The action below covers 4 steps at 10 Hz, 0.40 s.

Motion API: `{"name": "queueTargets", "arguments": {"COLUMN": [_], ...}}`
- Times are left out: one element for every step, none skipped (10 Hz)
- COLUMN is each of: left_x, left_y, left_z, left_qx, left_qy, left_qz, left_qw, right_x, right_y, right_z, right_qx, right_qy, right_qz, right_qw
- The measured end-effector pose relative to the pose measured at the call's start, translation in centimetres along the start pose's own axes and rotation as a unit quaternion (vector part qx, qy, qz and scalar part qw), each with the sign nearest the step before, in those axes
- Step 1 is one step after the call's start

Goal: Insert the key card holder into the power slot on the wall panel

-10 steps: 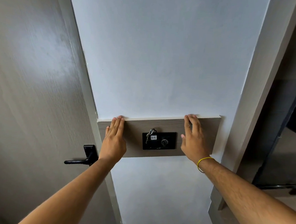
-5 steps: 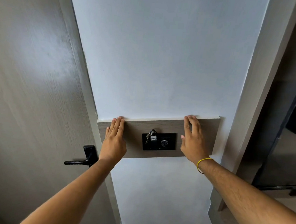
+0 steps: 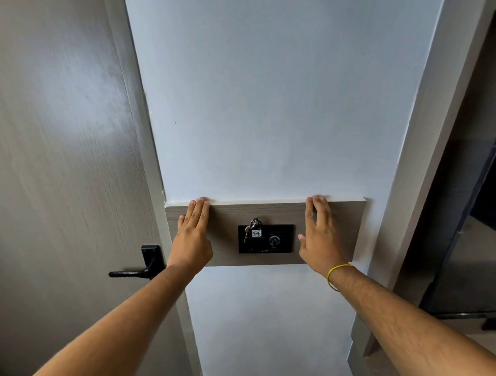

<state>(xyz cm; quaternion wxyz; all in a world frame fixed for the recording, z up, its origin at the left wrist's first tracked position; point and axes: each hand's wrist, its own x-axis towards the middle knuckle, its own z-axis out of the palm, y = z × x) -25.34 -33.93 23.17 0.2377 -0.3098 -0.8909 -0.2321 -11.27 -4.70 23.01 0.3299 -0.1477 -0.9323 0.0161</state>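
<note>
Key card holder (image 3: 255,233) upright in power slot (image 3: 252,241)

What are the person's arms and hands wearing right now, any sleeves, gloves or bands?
Both forearms are bare, with no sleeves in view. Left hand and right hand have no gloves or visible rings. A thin yellow band circles the right wrist.

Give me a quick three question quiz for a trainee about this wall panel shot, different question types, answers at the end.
1. True or false: the left hand holds the key tag.
2. The black switch plate sits: A) between both hands, B) left of both, C) above both.
3. Fill in: the right wrist wears a ____ band.

Key: 1 false, both hands, including the right hand, lie flat on the wooden panel; 2 A; 3 yellow.
</note>
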Motion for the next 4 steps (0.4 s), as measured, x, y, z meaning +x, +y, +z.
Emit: {"name": "queueTargets", "arguments": {"left_x": [0.6,1.2,3.8,7.8], "left_y": [0.5,1.4,2.3,3.9], "left_z": [-0.9,-2.9,-5.6,-9.6], "left_qx": [0.011,0.017,0.021,0.044], "left_qy": [-0.021,-0.04,0.01,0.08], "left_qz": [-0.017,-0.015,0.023,0.055], "left_qw": [1.0,0.999,0.999,0.994], "right_x": [0.2,0.9,3.5,7.3], "right_y": [-0.3,-1.0,-2.1,-3.6], "right_z": [-0.6,-2.4,-4.6,-8.3], "right_qx": [-0.022,-0.007,0.021,0.028], "right_qy": [-0.023,-0.049,0.018,0.108], "right_qz": [-0.006,-0.012,-0.028,-0.038], "right_qw": [0.999,0.999,0.999,0.993]}}
